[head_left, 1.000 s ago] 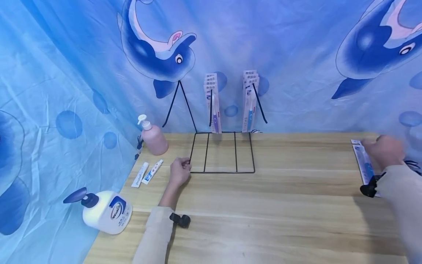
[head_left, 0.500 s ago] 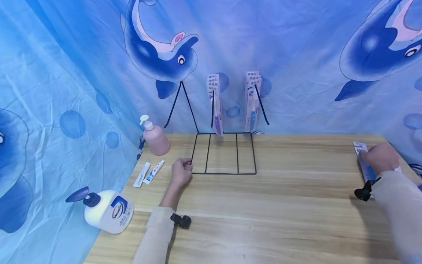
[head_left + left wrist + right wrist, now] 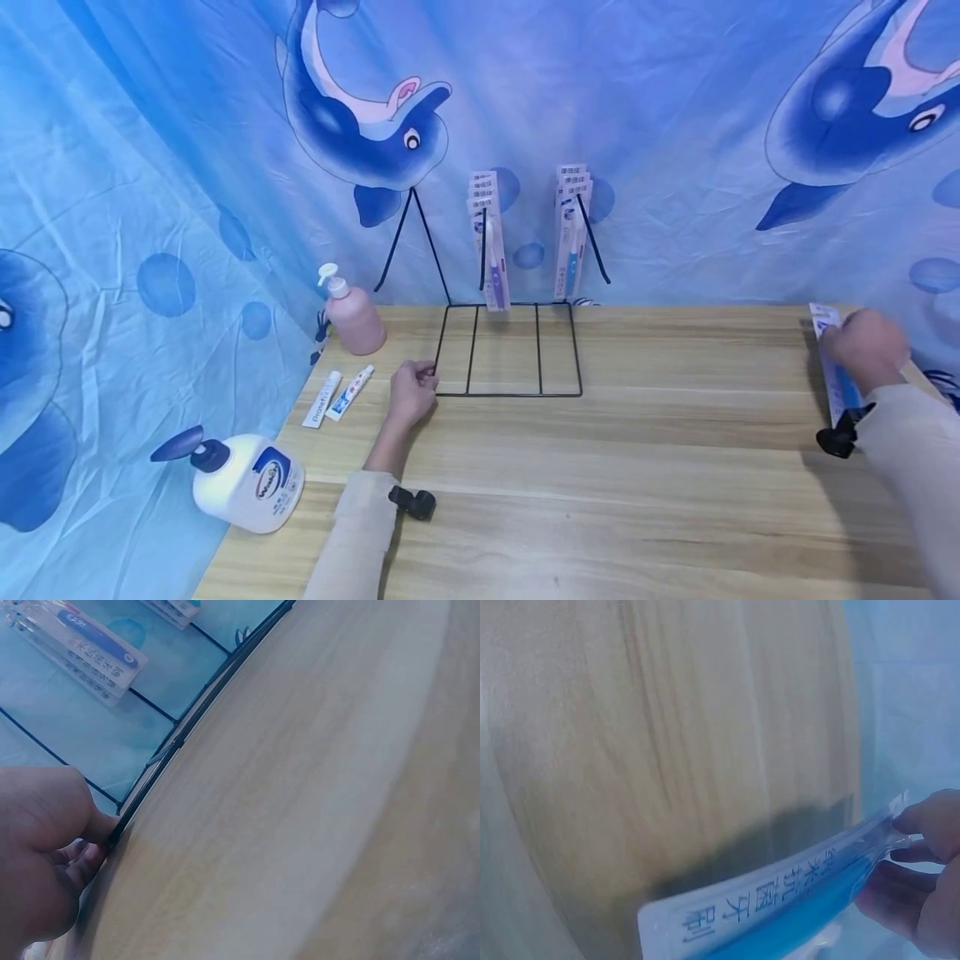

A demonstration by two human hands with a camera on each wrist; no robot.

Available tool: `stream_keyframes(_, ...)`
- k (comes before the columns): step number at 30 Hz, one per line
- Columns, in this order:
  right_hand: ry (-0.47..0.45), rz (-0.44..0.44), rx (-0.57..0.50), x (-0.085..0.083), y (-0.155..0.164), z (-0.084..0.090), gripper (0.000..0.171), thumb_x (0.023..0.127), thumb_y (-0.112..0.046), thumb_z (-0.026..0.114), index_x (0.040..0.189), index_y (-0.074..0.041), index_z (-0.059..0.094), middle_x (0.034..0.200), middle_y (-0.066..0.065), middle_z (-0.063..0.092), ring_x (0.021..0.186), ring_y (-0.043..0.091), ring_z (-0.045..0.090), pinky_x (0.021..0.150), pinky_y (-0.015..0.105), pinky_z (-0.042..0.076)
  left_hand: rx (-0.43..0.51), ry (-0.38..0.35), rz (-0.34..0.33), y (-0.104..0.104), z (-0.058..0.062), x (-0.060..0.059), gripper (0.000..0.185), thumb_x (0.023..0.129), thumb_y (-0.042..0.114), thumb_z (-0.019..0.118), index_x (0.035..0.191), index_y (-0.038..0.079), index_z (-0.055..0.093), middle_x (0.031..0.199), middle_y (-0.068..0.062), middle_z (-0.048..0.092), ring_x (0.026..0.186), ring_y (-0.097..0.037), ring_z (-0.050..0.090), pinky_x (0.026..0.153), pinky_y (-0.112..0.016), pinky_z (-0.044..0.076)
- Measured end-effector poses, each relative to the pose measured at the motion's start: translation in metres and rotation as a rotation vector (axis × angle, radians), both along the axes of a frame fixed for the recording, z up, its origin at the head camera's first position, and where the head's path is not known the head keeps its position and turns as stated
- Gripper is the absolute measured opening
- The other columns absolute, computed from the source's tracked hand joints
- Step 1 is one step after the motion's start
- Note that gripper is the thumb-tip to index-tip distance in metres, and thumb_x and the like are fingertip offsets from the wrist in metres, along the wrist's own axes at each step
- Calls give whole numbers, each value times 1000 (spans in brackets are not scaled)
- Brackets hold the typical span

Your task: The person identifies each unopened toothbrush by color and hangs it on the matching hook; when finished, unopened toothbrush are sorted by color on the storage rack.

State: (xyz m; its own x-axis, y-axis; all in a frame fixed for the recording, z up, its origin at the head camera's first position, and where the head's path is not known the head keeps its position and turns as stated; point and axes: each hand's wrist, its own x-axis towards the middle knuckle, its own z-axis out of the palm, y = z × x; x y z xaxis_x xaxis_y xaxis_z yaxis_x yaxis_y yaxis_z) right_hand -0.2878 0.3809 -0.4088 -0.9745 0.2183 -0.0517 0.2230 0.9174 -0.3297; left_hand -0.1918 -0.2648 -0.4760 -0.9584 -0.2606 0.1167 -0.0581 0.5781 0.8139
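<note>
At the table's right end, my right hand point(image 3: 870, 346) grips a packaged toothbrush point(image 3: 828, 354) with a blue handle. Thumb and fingers pinch one end of the pack point(image 3: 780, 892) in the right wrist view, and its shadow falls on the wood beside it. My left hand point(image 3: 411, 392) holds the front left corner of a black wire display rack point(image 3: 525, 395). The left wrist view shows the thumb and fingertips around the wire point(image 3: 154, 776). Several purple toothbrush packs point(image 3: 495, 275) hang on the rack's middle hook and several blue ones point(image 3: 570, 258) on the right hook.
Left of the rack stand a pink pump bottle point(image 3: 355, 320) and a white pump bottle point(image 3: 251, 487) with a blue top. Two small toothpaste tubes point(image 3: 322, 400) lie between them. A blue dolphin-print curtain point(image 3: 660, 100) closes off the back and sides of the wooden table point(image 3: 600, 492).
My right hand has taken hold of the blue toothbrush pack and shifted it slightly, its far end moving up in the view. The left hand stays on the rack's corner.
</note>
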Motion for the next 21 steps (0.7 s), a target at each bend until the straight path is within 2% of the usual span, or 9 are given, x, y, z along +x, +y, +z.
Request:
stream_keyframes(5,89,57,-36,0,-6,19,38,92,-20,46,66,5,58,55,8,52,52,27,49,44,36,35,3,-18,-3,-1,-3,-1,35,86,-9,64,122,-11,63,100,-17,60,91,-29,60,82,-37,56)
stream_keyframes(9,185,111,-38,2,-27,44,39,95,-22,47,80,12,60,56,13,56,49,27,52,41,37,37,11,-24,1,-1,-2,-1,36,86,-9,63,122,-11,62,101,-18,60,92,-30,60,83,-38,56)
stream_keyframes(14,295,174,-55,11,-60,76,42,98,-24,52,105,17,55,79,33,61,52,32,58,39,37,42,15,-23,3,0,-2,-1,35,86,-9,63,121,-11,63,101,-19,61,91,-30,60,83,-38,55)
stream_keyframes(17,385,210,-57,19,-83,92,41,97,-24,55,109,16,55,92,39,60,55,36,59,40,36,41,9,-23,-6,-1,-2,0,35,86,-9,63,122,-12,62,100,-19,60,91,-29,59,83,-38,55)
stream_keyframes(21,560,287,-58,33,-117,110,32,94,-19,60,103,11,59,94,36,63,61,40,61,43,33,39,-4,-13,-14,0,-2,1,35,86,-9,63,121,-12,63,99,-18,60,90,-29,60,81,-38,55)
